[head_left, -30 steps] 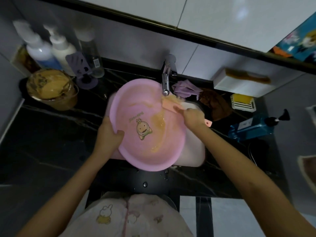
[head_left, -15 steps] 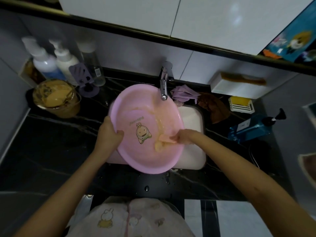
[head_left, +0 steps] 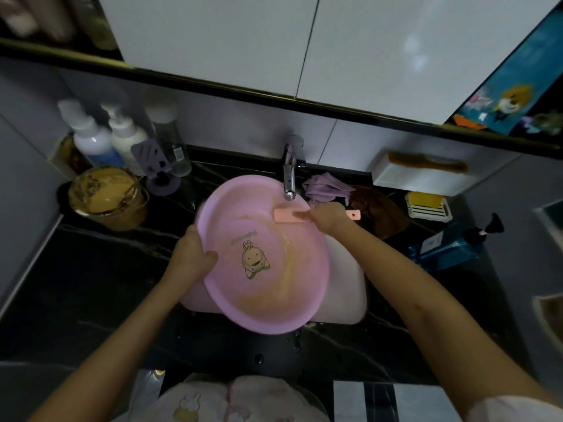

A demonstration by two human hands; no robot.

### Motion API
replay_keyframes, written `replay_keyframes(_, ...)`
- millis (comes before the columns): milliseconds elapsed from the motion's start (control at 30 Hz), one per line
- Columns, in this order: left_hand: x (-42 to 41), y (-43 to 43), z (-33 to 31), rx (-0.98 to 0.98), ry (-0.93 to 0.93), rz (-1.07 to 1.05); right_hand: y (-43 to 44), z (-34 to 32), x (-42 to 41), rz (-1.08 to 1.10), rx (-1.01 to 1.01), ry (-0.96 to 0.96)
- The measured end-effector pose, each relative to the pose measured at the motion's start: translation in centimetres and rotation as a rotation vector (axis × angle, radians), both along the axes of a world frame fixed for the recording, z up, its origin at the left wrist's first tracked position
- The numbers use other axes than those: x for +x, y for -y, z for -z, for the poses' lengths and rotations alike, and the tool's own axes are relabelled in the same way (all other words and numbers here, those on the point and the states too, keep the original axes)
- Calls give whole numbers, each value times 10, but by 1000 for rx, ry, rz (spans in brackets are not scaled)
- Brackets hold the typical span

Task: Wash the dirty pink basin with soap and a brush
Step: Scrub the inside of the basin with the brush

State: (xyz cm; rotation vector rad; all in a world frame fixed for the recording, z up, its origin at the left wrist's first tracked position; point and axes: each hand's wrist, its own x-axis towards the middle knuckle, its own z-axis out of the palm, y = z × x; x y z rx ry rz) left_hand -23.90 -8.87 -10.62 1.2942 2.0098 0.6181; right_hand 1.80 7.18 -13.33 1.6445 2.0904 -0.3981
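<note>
The pink basin [head_left: 243, 293], with a cartoon figure on its bottom and yellowish-brown smears inside, is tilted over the white sink [head_left: 347, 287]. My left hand [head_left: 192, 254] grips its left rim, thumb inside. My right hand [head_left: 327, 217] holds a pink brush [head_left: 289, 215] by its handle, the brush head lying against the upper inner wall of the basin just below the tap [head_left: 289, 175].
A glass bowl of brown paste [head_left: 106, 196] and pump bottles [head_left: 94, 138] stand at the back left. Purple and brown cloths [head_left: 326, 187], a yellow soap in a dish [head_left: 426, 204] and a blue pump bottle [head_left: 451, 245] lie on the right of the black counter [head_left: 91, 284].
My right hand has carried the brush from the basin's lower right inside up to the upper wall under the tap. The left hand keeps its hold on the rim.
</note>
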Motion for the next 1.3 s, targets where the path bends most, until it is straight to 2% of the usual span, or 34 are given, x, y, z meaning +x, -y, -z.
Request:
replay_keyframes(33,-1,-3,-3,-13,-18,8,-1,-5,-2,-2,79,-86)
replay_keyframes(100,-5,-7,-8,-42,-48,22,2,-8,-5,-42,68,-115)
replay_keyframes(133,-7,-10,-10,-56,-63,31,5,-6,-2,-63,29,-77)
replay_keyframes(233,-11,-15,-12,-74,-71,55,20,14,9,-29,-260,141)
replay_keyframes(300,-10,-17,-12,-68,-72,75,20,16,8,-14,-333,185)
replay_keyframes(367,-10,-17,-12,-72,-71,84,16,5,1,-43,-242,121)
replay_keyframes(433,-10,-18,-13,-77,-77,87,9,-5,-3,-43,3,-28)
replay_keyframes(500,-11,-20,-15,-89,-98,81,8,-6,-7,-190,158,2)
replay_keyframes(533,-13,-21,-15,-97,-108,88,9,1,-5,-221,130,74)
replay_keyframes(600,-15,-23,-16,-111,-111,108,16,14,1,-216,-72,175)
replay_keyframes(667,-17,-25,-15,-122,-98,133,20,16,1,-257,-127,204)
replay_keyframes(700,-18,-26,-14,-124,-91,144,14,16,2,-250,-71,171)
replay_keyframes(767,-21,-28,-14,-129,-90,159,3,10,-4,-180,147,-19)
replay_keyframes(800,-22,-29,-15,-132,-90,156,-1,5,-4,-139,180,-105)
replay_keyframes(867,-23,-31,-16,-135,-104,149,1,9,-1,-111,166,-116)
replay_keyframes(967,-21,-32,-17,-143,-116,160,10,11,2,243,-64,-274)
replay_keyframes(1000,-20,-32,-16,-146,-114,163,9,13,-1,301,-75,-320)
replay_keyframes(1067,-19,-34,-16,-146,-121,161,0,15,-6,316,44,-442)
replay_keyframes(1100,-19,-34,-16,-150,-133,154,1,12,-9,242,111,-471)
replay_keyframes(1133,-20,-34,-16,-150,-148,145,1,9,-10,140,155,-421)
replay_keyframes(1200,-21,-34,-16,-146,-177,131,9,15,-2,-160,159,-154)
replay_keyframes(1233,-20,-34,-16,-135,-188,125,15,19,3,-236,111,1)
replay_keyframes(1300,-20,-32,-13,-111,-201,124,32,15,5,-240,-47,170)
